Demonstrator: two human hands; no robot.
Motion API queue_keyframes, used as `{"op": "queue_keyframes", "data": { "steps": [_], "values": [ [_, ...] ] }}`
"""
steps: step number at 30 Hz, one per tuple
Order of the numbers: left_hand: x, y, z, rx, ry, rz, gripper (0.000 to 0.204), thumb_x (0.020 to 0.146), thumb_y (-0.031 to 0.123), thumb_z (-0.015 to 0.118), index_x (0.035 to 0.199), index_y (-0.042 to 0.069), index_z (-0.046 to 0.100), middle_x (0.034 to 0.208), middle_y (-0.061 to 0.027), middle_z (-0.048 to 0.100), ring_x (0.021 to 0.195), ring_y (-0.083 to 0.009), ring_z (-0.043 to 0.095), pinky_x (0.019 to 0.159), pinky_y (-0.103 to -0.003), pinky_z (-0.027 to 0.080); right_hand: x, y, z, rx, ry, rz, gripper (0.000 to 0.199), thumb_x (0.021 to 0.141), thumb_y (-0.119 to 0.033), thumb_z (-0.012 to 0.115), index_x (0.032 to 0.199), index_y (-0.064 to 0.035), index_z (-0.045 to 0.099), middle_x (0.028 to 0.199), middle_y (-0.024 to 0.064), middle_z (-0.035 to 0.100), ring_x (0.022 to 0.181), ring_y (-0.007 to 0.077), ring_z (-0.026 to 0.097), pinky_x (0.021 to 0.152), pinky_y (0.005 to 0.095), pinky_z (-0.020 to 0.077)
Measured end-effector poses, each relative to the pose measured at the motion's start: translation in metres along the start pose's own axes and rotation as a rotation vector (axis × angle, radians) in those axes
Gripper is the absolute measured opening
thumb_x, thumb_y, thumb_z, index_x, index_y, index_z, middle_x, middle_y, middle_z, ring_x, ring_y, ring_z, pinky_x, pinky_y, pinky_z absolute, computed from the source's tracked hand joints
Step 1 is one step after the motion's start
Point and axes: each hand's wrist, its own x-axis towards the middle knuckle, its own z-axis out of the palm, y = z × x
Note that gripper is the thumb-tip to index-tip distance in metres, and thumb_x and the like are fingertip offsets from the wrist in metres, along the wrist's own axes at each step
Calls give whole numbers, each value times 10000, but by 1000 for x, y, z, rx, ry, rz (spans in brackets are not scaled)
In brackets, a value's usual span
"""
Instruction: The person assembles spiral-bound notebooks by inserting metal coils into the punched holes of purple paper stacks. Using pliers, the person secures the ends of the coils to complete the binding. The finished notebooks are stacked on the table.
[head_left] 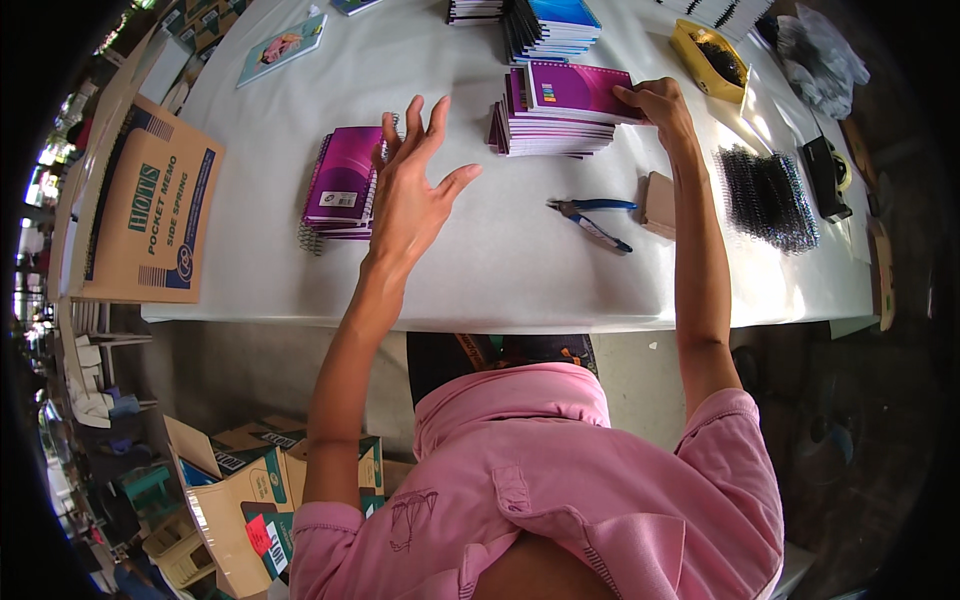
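Observation:
My right hand pinches the right end of a purple notebook on top of a stack of purple notebooks. That top notebook has punched holes along its far edge and no wire showing. My left hand is open with fingers spread, holding nothing. It hovers beside a pile of spiral-bound purple notebooks, partly covering its right side. Blue-handled cutting pliers lie on the white table between my arms, with a small brown block beside my right forearm.
Black wire spirals lie to the right, near a black tape dispenser. A yellow tray holds small dark pieces. Blue notebooks are stacked at the back. A cardboard box stands at the left edge; opened cartons sit below.

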Motion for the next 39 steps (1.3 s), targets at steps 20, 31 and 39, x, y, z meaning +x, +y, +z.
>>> {"op": "queue_keyframes", "data": {
  "steps": [20, 31, 39],
  "values": [
    [21, 9, 24, -252, -106, -58, 908, 779, 208, 797, 1514, 148, 266, 1559, -174, 246, 1460, -397, 90, 1165, -512, 183, -33, -14, -8, 239, 181, -15, 410, 797, -282, 750, 954, 84, 655, 837, 150, 673, 779, 190, 627, 711, 292, 485],
    [5, 47, 31, 391, -502, 319, 525, 897, 196, 601, 1355, 1, 432, 1234, -231, 567, 945, -383, 633, 763, -431, 540, -145, -46, 54, 592, -335, 220, 379, 917, -341, 652, 986, 32, 643, 885, 115, 654, 785, 159, 636, 690, 292, 534],
    [-2, 8, -6, -397, -571, -294, 345, 996, 282, 534, 992, -50, 630, 751, -30, 583, 676, -90, 489, 600, -286, 424, -162, -48, 79, 391, -324, -80, 401, 843, -338, 748, 947, 30, 627, 901, 96, 645, 825, 172, 640, 680, 306, 551]
  ]
}}
